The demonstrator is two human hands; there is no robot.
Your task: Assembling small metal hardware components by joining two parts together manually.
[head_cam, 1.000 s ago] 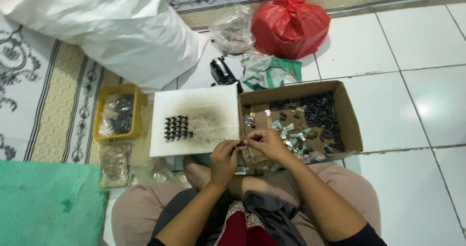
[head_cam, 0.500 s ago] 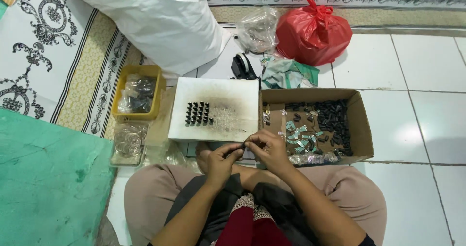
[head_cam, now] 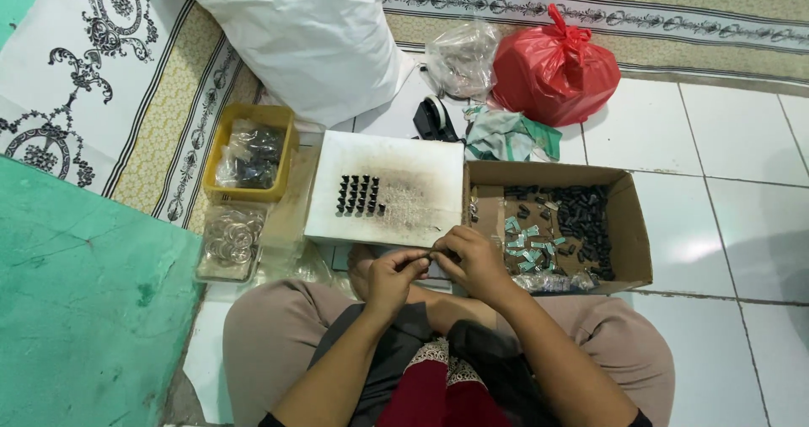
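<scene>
I sit cross-legged on the floor. My left hand (head_cam: 394,272) and my right hand (head_cam: 470,258) meet just below the near edge of a white foam board (head_cam: 421,174), pinching a tiny dark part (head_cam: 431,258) between their fingertips. The board is smudged grey and carries a small block of black parts (head_cam: 358,195) stood in rows. To the right an open cardboard box (head_cam: 628,225) holds several black parts (head_cam: 581,216) and pale green pieces (head_cam: 527,243).
A yellow tray (head_cam: 221,153) with bagged parts and a clear container of rings (head_cam: 229,240) lie left of the board. Behind are a big white sack (head_cam: 312,31), a clear bag (head_cam: 459,56), a red bag (head_cam: 552,69) and a tape dispenser (head_cam: 434,117). A green mat (head_cam: 76,309) is at left.
The view has shifted so the board and box sit higher and more to the right. My hands stay together at the board's near edge, working the small part.
</scene>
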